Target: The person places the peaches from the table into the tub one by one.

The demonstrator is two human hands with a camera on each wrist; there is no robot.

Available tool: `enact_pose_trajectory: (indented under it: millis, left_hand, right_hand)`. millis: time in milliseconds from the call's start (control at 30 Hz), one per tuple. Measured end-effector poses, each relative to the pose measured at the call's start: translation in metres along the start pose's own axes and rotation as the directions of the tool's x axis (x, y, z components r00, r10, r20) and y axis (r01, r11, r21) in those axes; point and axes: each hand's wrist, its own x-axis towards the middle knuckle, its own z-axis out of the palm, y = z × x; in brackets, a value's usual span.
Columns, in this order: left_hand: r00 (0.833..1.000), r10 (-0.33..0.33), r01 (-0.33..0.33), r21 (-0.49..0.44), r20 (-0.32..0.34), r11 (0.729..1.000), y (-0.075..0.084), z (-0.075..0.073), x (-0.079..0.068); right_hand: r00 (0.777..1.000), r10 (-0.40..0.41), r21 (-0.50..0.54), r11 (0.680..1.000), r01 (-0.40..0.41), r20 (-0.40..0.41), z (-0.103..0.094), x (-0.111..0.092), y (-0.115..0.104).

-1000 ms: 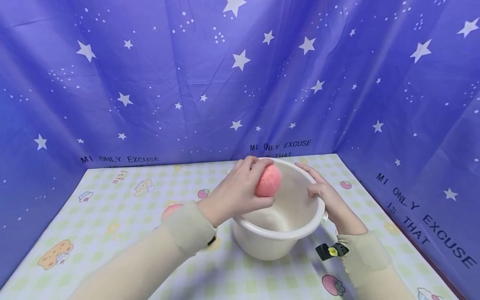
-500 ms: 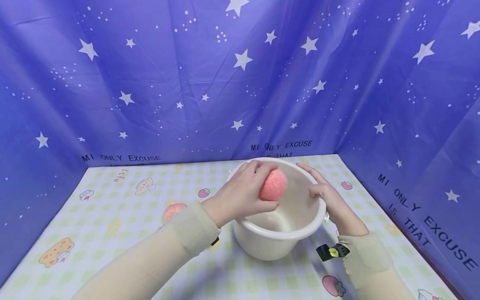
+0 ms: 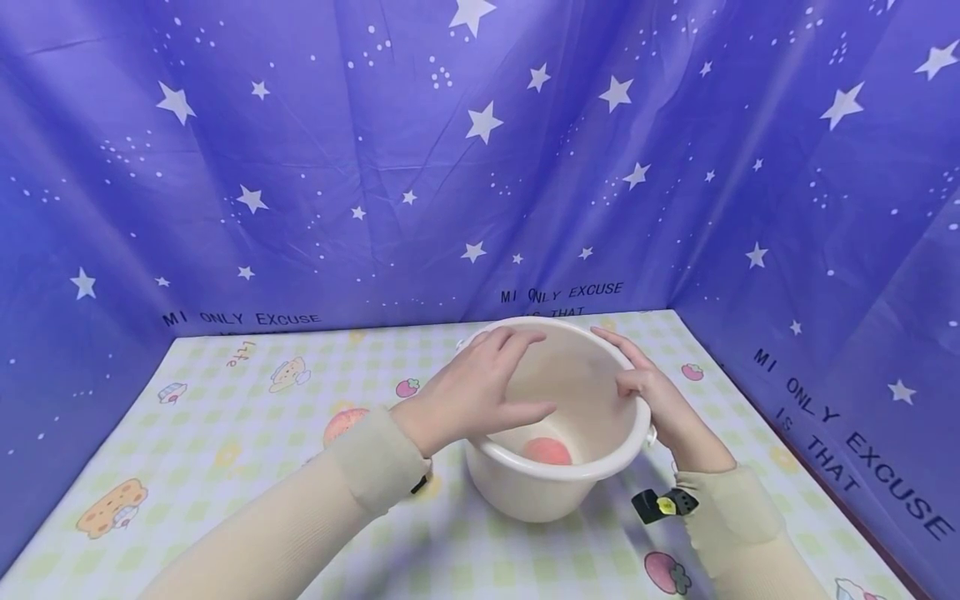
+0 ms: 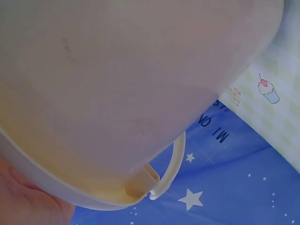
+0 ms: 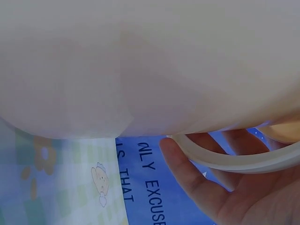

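Note:
A white bucket [image 3: 517,492] stands in the middle of the table in the head view. At its bottom lies a pink foam-like ball [image 3: 548,451], partly hidden by the near rim. My left hand [image 3: 483,387] hovers over the bucket's left side, fingers and thumb spread apart with nothing between them. On the right side my right hand [image 3: 660,400] grips the bucket's rim, its thumb hooked over the edge. The right wrist view shows the fingers [image 5: 187,173] beside the bucket's pale handle [image 5: 243,161].
A second pink ball [image 3: 345,423] sits on the checked tablecloth [image 3: 262,467] to the left, partly covered by the left sleeve [image 3: 375,458]. Behind and to the right hangs a blue star-printed curtain [image 3: 360,150].
My left hand has let go of the pink ball, which has dropped to the bottom of the bucket. My right hand keeps its hold on the rim.

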Motion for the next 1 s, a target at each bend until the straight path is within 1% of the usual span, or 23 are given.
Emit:
enact_pose_trajectory:
  millis: [200, 333, 533, 600, 733, 1000]
  left_hand:
    - [1.000, 0.007, -0.007, -0.004, 0.015, 1.000, -0.002, -0.003, -0.002]
    - [1.000, 0.020, -0.020, 0.000, -0.017, 1.000, -0.003, -0.007, -0.006]
    - [0.994, 0.074, -0.074, -0.002, -0.084, 0.997, -0.005, -0.011, -0.013]
    - [0.992, 0.083, -0.083, 0.005, -0.100, 0.997, -0.006, -0.012, -0.015]
    - [0.989, 0.088, -0.086, 0.022, -0.122, 0.996, -0.008, -0.015, -0.018]
    - [0.984, 0.087, -0.083, 0.029, -0.155, 0.996, -0.010, -0.023, -0.026]
  right_hand:
    - [1.000, 0.002, -0.008, 1.000, -0.002, -0.003, 0.000, 0.000, 0.000]
    - [1.000, 0.004, -0.002, 1.000, -0.004, 0.000, 0.000, 0.000, 0.000]
    - [1.000, 0.009, -0.004, 1.000, -0.009, -0.002, 0.001, 0.000, -0.001]
    - [1.000, 0.008, -0.004, 1.000, -0.008, -0.002, 0.001, 0.000, -0.001]
    - [1.000, 0.006, -0.003, 1.000, -0.006, -0.001, 0.001, -0.001, -0.001]
    - [1.000, 0.008, -0.008, 1.000, -0.008, -0.002, 0.001, -0.001, -0.001]
